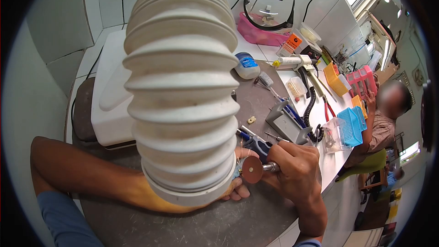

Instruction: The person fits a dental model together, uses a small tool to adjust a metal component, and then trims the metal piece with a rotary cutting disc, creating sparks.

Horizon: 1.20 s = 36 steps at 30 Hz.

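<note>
My right hand (295,162) is wrapped around a rotary handpiece (270,167), whose reddish-brown cutting disc (252,169) faces the left. Behind a large white corrugated hose (180,73), much of my left hand (238,190) is hidden; its fingertips show beside the hose's lower end. Those fingers are closed around a small bluish piece (237,171), only partly visible at the disc's left edge. Thin bright streaks like sparks rise near the disc. Just beyond my right hand lie blue-and-grey handled tools (257,145).
A white machine housing (112,91) stands left of the hose. Farther back are a grey tool rest (287,123), a tooth-like piece (251,120), a brush (265,80), a blue-labelled jar (247,66), red-handled pliers (327,109) and a blue basket (352,126). Another person (382,128) sits at the right, handling a pink basket (362,81).
</note>
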Each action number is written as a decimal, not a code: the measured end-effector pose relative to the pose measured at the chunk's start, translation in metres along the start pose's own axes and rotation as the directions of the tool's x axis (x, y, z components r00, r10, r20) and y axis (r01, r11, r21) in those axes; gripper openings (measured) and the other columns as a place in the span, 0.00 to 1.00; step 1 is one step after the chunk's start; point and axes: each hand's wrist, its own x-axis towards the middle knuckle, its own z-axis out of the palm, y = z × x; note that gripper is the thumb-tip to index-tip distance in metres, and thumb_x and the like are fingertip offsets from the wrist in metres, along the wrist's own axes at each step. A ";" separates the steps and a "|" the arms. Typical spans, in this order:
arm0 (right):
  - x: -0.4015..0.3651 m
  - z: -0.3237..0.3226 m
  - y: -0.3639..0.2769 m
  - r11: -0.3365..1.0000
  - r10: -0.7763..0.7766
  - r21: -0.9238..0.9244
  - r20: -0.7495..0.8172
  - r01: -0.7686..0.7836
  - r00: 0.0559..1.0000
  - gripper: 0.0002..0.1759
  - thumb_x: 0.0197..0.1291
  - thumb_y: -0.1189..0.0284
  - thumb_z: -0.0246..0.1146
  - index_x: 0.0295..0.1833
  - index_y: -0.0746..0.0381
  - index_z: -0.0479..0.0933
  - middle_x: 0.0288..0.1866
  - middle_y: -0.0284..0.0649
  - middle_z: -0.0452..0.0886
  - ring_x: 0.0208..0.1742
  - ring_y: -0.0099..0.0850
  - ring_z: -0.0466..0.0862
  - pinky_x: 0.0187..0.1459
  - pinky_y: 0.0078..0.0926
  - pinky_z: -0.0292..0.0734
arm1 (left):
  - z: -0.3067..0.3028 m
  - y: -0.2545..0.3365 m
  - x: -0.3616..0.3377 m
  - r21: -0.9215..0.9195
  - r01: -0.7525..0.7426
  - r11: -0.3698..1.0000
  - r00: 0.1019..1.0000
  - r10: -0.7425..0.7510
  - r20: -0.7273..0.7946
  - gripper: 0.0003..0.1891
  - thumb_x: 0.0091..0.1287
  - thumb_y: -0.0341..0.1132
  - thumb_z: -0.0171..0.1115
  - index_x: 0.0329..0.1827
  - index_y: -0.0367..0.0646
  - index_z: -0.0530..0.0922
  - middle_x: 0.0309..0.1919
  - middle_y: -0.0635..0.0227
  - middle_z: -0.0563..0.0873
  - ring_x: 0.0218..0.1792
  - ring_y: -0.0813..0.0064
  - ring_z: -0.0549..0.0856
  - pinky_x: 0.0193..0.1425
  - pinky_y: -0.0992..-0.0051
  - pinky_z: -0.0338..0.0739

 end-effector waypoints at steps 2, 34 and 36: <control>0.000 0.000 0.000 1.000 -0.004 -0.003 0.002 0.004 1.000 0.24 0.45 0.55 0.77 0.23 0.57 0.71 0.18 0.31 0.69 0.17 0.28 0.76 0.19 0.28 0.70 | 0.000 0.001 0.000 -0.012 -0.027 1.000 1.000 0.027 0.013 0.29 0.75 0.30 0.56 0.76 0.40 0.57 0.48 0.66 0.78 0.56 0.73 0.85 0.59 0.80 0.81; -0.002 0.001 0.001 0.999 0.027 -0.018 -0.018 -0.028 0.999 0.27 0.44 0.52 0.77 0.22 0.58 0.68 0.17 0.33 0.70 0.16 0.29 0.76 0.19 0.28 0.70 | -0.002 -0.005 0.002 0.055 -0.058 0.997 0.998 0.058 0.000 0.28 0.74 0.27 0.56 0.75 0.41 0.59 0.47 0.68 0.79 0.55 0.74 0.86 0.57 0.83 0.81; -0.001 0.001 0.001 1.000 0.024 -0.014 -0.015 -0.025 1.000 0.27 0.45 0.52 0.76 0.22 0.58 0.68 0.17 0.33 0.70 0.16 0.29 0.76 0.19 0.28 0.70 | -0.002 -0.007 0.001 0.089 -0.051 0.995 0.999 0.052 -0.010 0.28 0.74 0.27 0.56 0.75 0.41 0.59 0.47 0.68 0.79 0.55 0.74 0.86 0.57 0.84 0.81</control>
